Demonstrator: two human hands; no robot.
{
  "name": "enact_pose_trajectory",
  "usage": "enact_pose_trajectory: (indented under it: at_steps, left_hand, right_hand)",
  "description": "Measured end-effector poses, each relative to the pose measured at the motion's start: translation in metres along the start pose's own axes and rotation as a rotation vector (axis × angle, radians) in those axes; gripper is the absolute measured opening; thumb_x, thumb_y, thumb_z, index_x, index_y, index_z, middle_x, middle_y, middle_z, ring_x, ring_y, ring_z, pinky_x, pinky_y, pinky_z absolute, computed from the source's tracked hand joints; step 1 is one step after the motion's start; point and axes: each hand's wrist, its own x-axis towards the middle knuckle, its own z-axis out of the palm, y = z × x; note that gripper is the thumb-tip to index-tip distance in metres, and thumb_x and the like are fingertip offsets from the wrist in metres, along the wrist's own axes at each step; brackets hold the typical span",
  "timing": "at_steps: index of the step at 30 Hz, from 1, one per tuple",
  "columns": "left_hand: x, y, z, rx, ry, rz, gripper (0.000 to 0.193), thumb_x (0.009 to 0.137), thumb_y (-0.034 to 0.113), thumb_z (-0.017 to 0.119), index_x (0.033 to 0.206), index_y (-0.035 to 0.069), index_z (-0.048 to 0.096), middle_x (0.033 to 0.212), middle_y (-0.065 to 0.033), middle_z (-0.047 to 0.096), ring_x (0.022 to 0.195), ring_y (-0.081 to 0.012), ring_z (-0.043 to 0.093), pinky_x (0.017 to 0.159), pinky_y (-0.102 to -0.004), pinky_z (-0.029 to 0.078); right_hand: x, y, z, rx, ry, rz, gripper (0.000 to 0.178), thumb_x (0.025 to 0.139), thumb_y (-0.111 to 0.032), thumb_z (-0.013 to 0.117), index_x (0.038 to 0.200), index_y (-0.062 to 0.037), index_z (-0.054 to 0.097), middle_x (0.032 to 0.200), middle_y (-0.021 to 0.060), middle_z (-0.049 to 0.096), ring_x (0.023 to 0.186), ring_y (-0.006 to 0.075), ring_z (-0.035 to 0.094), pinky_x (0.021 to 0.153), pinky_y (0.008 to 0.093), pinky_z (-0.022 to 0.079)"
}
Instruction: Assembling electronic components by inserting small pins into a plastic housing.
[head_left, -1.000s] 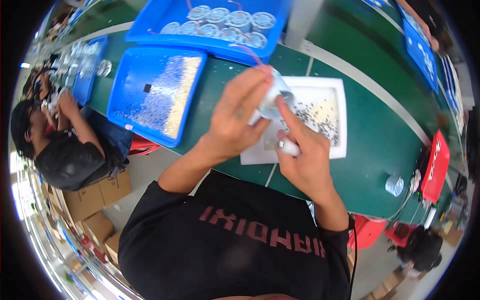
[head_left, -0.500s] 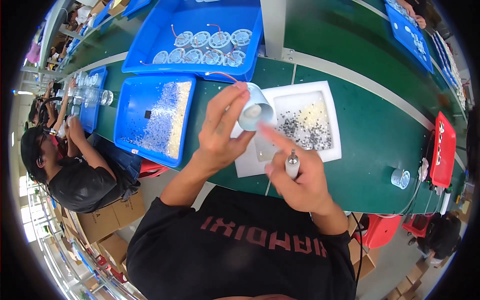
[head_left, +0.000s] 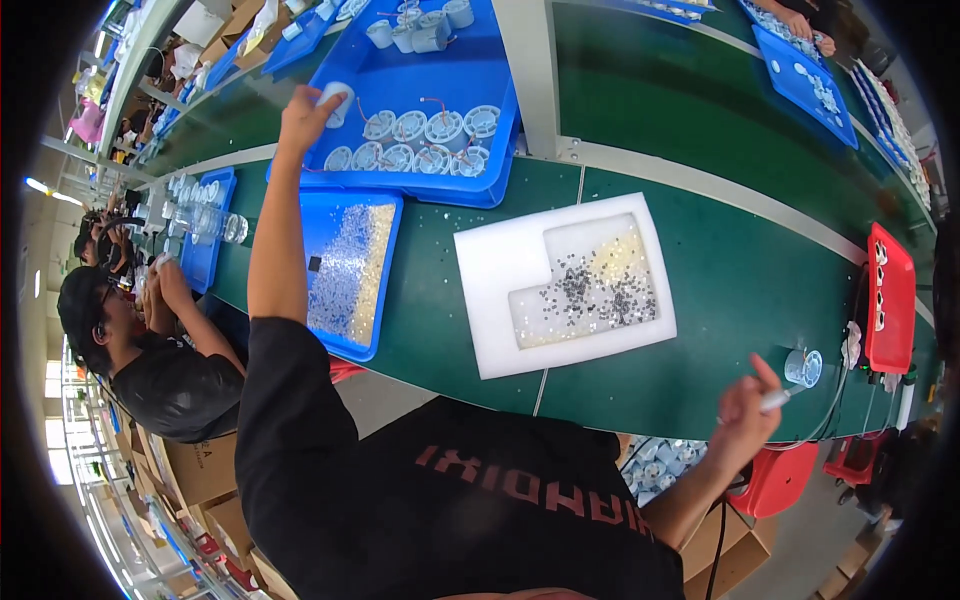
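Note:
My left hand (head_left: 306,120) reaches up to the far left and grips a light blue plastic cup-shaped housing (head_left: 339,106) over the big blue bin (head_left: 478,192). Several similar housings (head_left: 445,127), some with red wires, stand in rows inside that bin. At the right, my right hand (head_left: 745,418) is closed round a white pen-shaped screwdriver (head_left: 774,400), with its index finger raised. Just beyond it a single light blue housing (head_left: 803,368) stands on the green table (head_left: 720,290). Nothing touches the white foam tray (head_left: 490,290) of small black and pale parts between my hands.
A shallow blue tray (head_left: 384,300) of small clear and cream parts lies partly under my left arm. A red tray (head_left: 892,300) is at the right edge. A metal post (head_left: 530,80) rises behind the table. Another person (head_left: 140,350) sits at the left.
My left hand has carried the housing from above the foam tray to the far-left bin. My right hand has moved right with the screwdriver, away from the housing.

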Motion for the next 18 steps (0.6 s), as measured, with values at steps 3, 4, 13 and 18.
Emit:
enact_pose_trajectory:
  at_steps: [3, 4, 13, 18]
  left_hand:
    - [0.022, -0.016, 0.028, 0.240, -0.226, -0.013, 0.058, 0.076, 0.053, 0.067, 0.091, -0.002, 0.065, 0.084, -0.0216, 0.067, 0.082, -0.0293, 0.066, 0.073, -0.0390, 0.050]
    - [0.025, -0.020, 0.034, 0.335, -0.336, -0.011, 0.059, 0.078, 0.057, 0.063, 0.081, -0.002, 0.068, 0.081, -0.0216, 0.067, 0.082, -0.0302, 0.067, 0.073, -0.0403, 0.050]
    - [0.000, 0.015, 0.033, 0.081, -0.563, -0.184, 0.058, 0.087, 0.060, 0.049, 0.108, 0.009, 0.068, 0.085, -0.0146, 0.068, 0.078, -0.0226, 0.062, 0.070, -0.0388, 0.049]
    - [0.010, -0.027, 0.034, 0.185, -0.424, -0.052, 0.053, 0.090, 0.055, 0.045, 0.115, 0.013, 0.065, 0.101, -0.0161, 0.066, 0.090, -0.0281, 0.063, 0.074, -0.0416, 0.049]
  right_hand:
    - [-0.005, 0.003, -0.053, 0.056, 0.330, -0.032, 0.023, 0.088, -0.005, 0.051, 0.108, 0.0068, 0.056, 0.055, -0.0034, 0.033, 0.045, 0.0046, 0.029, 0.041, 0.0215, 0.021]
    - [-0.009, 0.002, -0.060, 0.066, 0.383, -0.064, 0.023, 0.088, -0.004, 0.051, 0.107, 0.0069, 0.055, 0.055, -0.0032, 0.032, 0.046, 0.0050, 0.029, 0.042, 0.0217, 0.021]
    - [-0.008, -0.011, -0.068, 0.021, 0.465, -0.165, 0.021, 0.089, -0.004, 0.050, 0.107, 0.0064, 0.055, 0.056, -0.0018, 0.030, 0.049, 0.0061, 0.030, 0.046, 0.0220, 0.024]
    - [0.005, -0.013, -0.060, -0.009, 0.376, -0.186, 0.021, 0.090, -0.005, 0.050, 0.108, 0.0063, 0.055, 0.059, -0.0009, 0.034, 0.051, 0.0064, 0.032, 0.047, 0.0223, 0.024]
